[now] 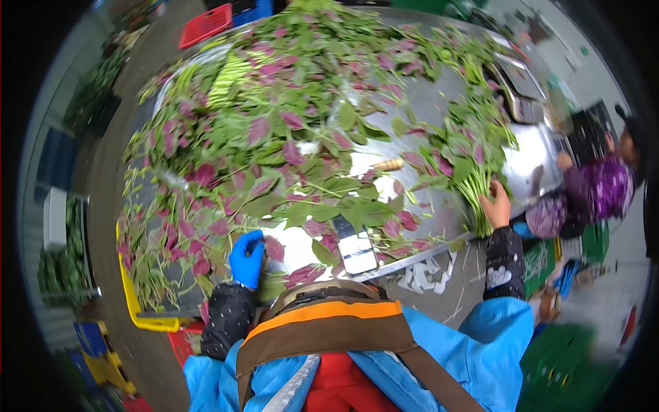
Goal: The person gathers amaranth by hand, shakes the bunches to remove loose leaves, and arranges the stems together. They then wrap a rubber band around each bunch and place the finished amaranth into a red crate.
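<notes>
My left hand (246, 261), in a blue glove, is over the near left side of the metal table (439, 89). Its fingers are loosely bent and a little apart, with nothing visible in them. A purple-green leaf (274, 249) lies just right of it. My bare right hand (495, 206) is closed around the side of a bunch of leafy amaranth (473, 189) at the table's right. The bunch's pale stems point toward me and its leaves away. Loose red-and-green amaranth (274, 130) covers much of the table's left and middle.
A phone-like device with a lit white screen (358, 254) lies near the front edge. Farther back is a tan-handled tool (388, 165). A scale-like metal device (518, 82) stands back right. Another person in a purple patterned top (600, 189) is at the right. A yellow crate (130, 302) borders the left.
</notes>
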`<state>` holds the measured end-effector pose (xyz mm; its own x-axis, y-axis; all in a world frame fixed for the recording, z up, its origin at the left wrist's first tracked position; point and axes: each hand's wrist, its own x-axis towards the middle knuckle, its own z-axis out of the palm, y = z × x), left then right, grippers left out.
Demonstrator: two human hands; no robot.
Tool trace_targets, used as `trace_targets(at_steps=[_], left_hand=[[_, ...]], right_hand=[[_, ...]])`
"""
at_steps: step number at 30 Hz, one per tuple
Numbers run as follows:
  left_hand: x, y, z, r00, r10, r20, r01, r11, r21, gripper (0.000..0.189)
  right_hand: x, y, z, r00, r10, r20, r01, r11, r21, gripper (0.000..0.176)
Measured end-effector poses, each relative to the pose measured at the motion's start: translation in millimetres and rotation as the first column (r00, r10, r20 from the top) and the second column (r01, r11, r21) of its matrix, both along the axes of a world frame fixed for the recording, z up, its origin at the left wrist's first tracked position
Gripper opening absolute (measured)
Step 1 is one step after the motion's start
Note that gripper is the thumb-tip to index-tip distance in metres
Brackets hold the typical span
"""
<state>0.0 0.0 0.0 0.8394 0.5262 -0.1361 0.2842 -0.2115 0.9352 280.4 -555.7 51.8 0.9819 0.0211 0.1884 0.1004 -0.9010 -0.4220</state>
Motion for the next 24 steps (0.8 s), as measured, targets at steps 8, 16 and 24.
trace_targets(at_steps=[8, 16, 24], left_hand=[[-21.5, 121.0, -9.5, 0.992, 0.115, -0.042, -0.026, 0.537, 0.843, 0.055], [-43.3, 153.6, -29.2, 0.918, 0.246, -0.31, 0.126, 0.561, 0.818, 0.057], [-41.5, 162.5, -12.1, 0.934, 0.204, -0.293, 0.094, 0.65, 0.754, 0.056]], right_hand=[[20.1, 242.1, 62.5, 0.788, 0.615, -0.017, -0.565, 0.735, 0.376, 0.029], [68.5, 486.6, 88.8, 0.534, 0.829, -0.166, -0.61, 0.514, 0.604, 0.026], [116.4, 650.2, 67.3, 0.577, 0.817, -0.006, -0.814, 0.575, -0.08, 0.035]])
